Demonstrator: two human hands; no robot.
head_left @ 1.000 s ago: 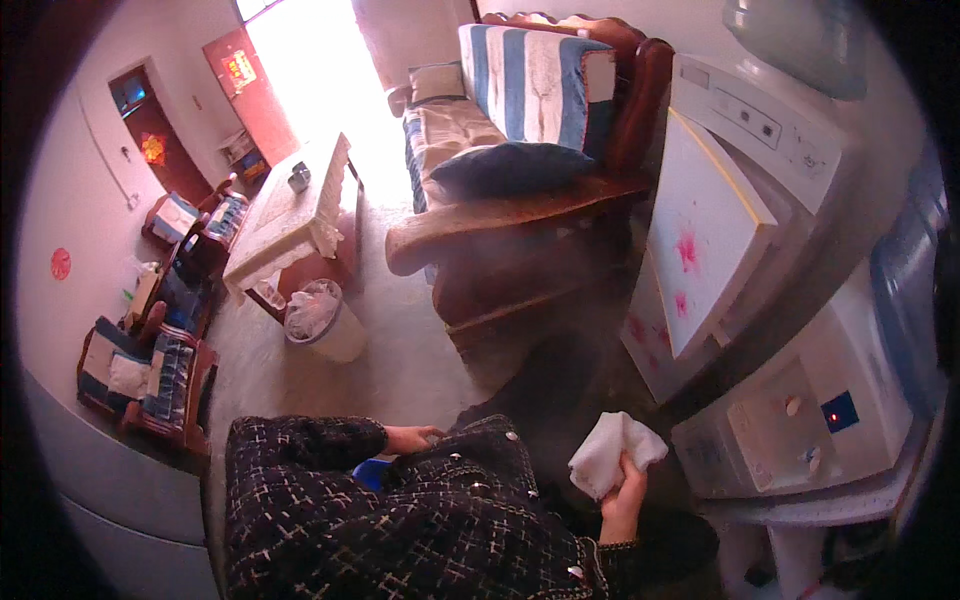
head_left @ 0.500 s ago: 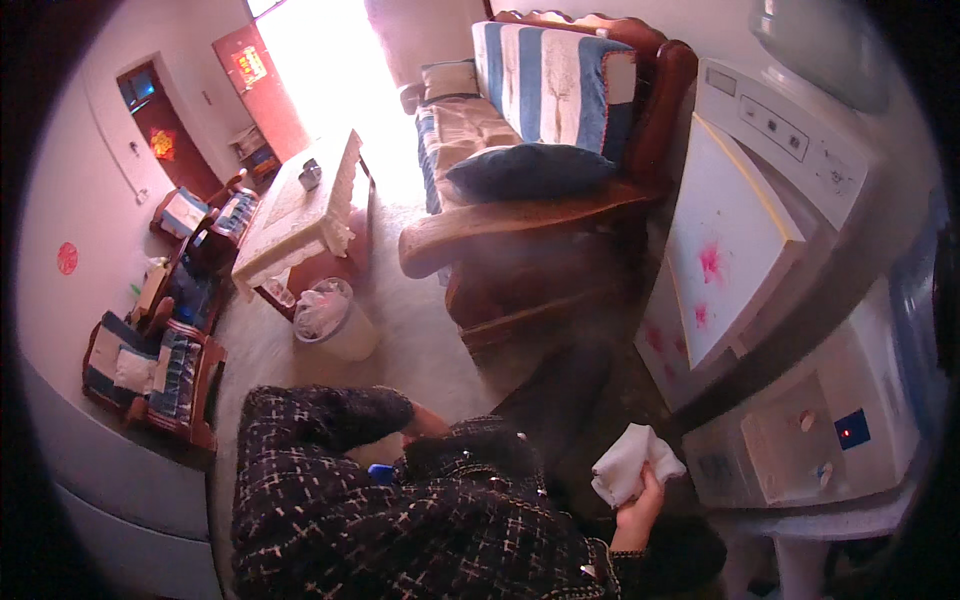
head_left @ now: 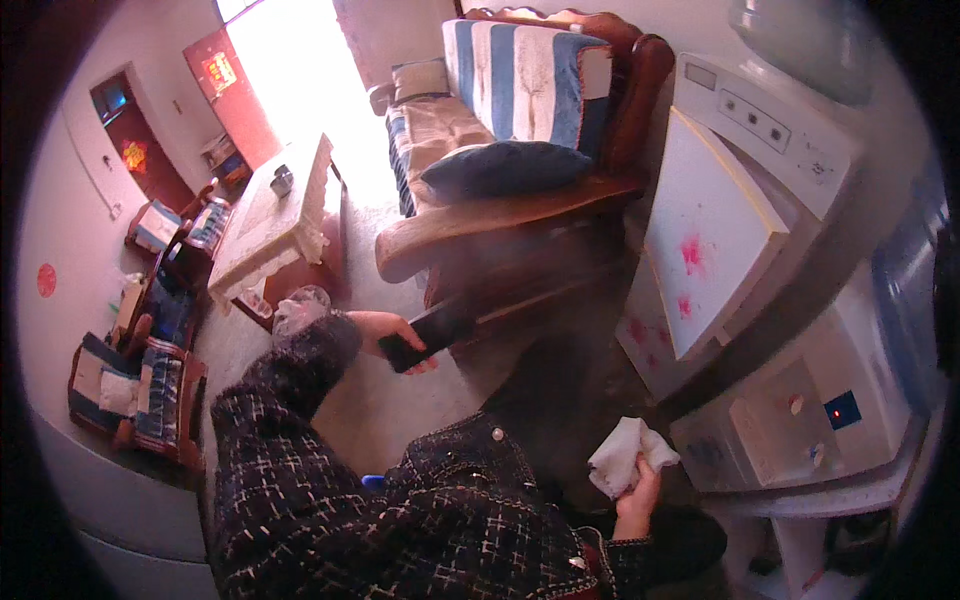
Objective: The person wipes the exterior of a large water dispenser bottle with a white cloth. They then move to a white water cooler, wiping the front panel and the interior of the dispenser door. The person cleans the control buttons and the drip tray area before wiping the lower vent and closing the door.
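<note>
The fingers (head_left: 400, 330) of the left hand (head_left: 385, 335) are curled round a flat dark phone (head_left: 428, 335), which juts toward 2 o'clock from the palm, near the scene's centre; the fingers (head_left: 640, 478) of the right hand (head_left: 638, 490), at about 5 o'clock, are pinched shut on a crumpled white cloth (head_left: 628, 452). Largest thing around is the wooden sofa (head_left: 520, 205) at 12 o'clock, hard-framed and glossy, with a blue-and-white striped back cushion and a plump dark pillow (head_left: 505, 168). At 3 o'clock stands a boxy white appliance (head_left: 745, 190) with smooth panels marked by pink blotches, a second white unit (head_left: 830, 420) below it. At 10 o'clock a low tabletop (head_left: 270, 215) wears a pale cloth cover. The phone looks rigid, smooth and likely slippery, fairly light; a hold across its narrow sides would suit it. The cloth looks soft, limp and very light, so it could be bunched and gripped anywhere.
</note>
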